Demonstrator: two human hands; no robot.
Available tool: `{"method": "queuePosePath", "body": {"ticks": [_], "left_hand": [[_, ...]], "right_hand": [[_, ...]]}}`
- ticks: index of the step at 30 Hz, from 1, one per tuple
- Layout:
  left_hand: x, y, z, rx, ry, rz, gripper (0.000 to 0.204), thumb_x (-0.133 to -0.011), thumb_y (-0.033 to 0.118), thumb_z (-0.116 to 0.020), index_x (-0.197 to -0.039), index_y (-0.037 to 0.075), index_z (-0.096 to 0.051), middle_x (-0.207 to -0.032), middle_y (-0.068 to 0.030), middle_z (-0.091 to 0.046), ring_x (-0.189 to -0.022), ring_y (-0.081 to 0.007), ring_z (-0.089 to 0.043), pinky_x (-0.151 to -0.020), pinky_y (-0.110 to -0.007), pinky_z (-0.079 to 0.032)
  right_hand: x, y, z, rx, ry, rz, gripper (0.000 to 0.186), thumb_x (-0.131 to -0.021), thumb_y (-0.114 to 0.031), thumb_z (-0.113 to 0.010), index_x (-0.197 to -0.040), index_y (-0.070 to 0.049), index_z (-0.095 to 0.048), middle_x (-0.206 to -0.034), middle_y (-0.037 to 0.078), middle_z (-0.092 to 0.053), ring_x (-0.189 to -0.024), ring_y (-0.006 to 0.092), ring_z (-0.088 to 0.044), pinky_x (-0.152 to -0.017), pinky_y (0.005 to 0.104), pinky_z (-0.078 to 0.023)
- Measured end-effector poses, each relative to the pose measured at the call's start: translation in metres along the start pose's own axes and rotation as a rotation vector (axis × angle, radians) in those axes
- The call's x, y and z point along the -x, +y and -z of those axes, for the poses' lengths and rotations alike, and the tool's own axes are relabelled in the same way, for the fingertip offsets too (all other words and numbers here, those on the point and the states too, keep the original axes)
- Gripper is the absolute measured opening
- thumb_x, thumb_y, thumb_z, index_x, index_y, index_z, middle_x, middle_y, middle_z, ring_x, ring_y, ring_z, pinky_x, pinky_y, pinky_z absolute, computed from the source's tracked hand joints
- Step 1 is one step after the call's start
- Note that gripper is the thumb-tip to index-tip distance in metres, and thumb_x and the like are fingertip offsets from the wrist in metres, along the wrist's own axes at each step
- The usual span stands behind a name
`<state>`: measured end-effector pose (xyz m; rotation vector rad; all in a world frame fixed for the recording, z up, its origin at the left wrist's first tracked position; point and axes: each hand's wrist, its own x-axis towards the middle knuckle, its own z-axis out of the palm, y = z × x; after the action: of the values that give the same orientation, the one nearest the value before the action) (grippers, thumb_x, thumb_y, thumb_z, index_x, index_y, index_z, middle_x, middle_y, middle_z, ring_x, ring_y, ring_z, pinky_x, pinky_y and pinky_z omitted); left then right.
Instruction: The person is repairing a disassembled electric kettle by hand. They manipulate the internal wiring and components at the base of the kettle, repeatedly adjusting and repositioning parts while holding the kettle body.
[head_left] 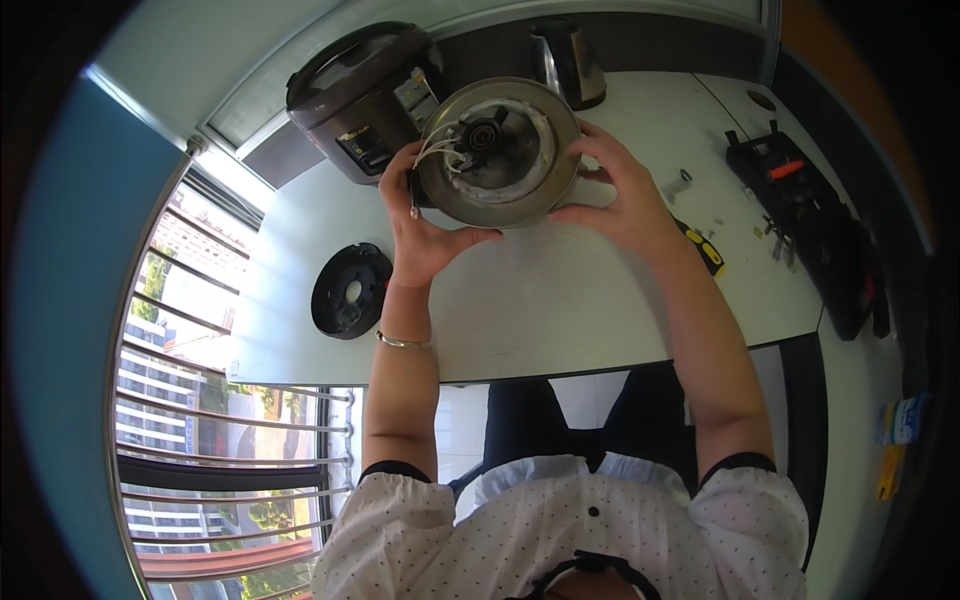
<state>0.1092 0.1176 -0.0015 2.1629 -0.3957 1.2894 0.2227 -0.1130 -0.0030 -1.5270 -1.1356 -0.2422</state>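
An electric kettle is bottom-up over the far part of the table, its open underside facing me. A ring-shaped heating plate, a black round connector and several white wires show inside its metal rim. My left hand grips the left side, thumb along the near edge. On the right side my right hand is curved round the rim, fingers at the far right and thumb near the front edge. A black round plastic base cover lies apart on the table, left of my left forearm.
A dark rice cooker stands behind my left hand, a steel jug at the back. To the right lie a small metal piece, a yellow-and-black tool, loose screws and an open black tool case. A barred window is at left.
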Motion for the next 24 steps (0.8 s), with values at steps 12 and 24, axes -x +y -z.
{"method": "queuePosePath", "body": {"ticks": [12, 24], "left_hand": [[-0.009, -0.006, 0.023, 0.307, -0.051, 0.13, 0.11, -0.049, 0.011, -0.089, -0.141, 0.006, -0.03, -0.143, -0.0137, -0.038, -0.129, -0.0274, -0.041, -0.111, -0.04, -0.028], [-0.036, 0.09, 0.036, -0.393, 0.021, -0.035, 0.052, -0.068, 0.011, -0.077, -0.117, 0.003, -0.063, -0.12, -0.0104, -0.062, -0.122, -0.0296, -0.05, -0.11, -0.048, -0.024]], "right_hand": [[0.002, -0.008, -0.003, 0.136, 0.09, 0.124, 0.05, -0.056, -0.017, -0.089, -0.09, -0.006, -0.054, -0.132, 0.015, -0.053, -0.094, 0.0251, -0.065, -0.075, 0.0331, -0.056], [0.008, -0.009, -0.011, 0.244, 0.114, 0.253, 0.047, -0.054, -0.023, -0.087, -0.086, -0.01, -0.054, -0.126, 0.017, -0.055, -0.081, 0.0271, -0.064, -0.071, 0.0324, -0.054]]}}
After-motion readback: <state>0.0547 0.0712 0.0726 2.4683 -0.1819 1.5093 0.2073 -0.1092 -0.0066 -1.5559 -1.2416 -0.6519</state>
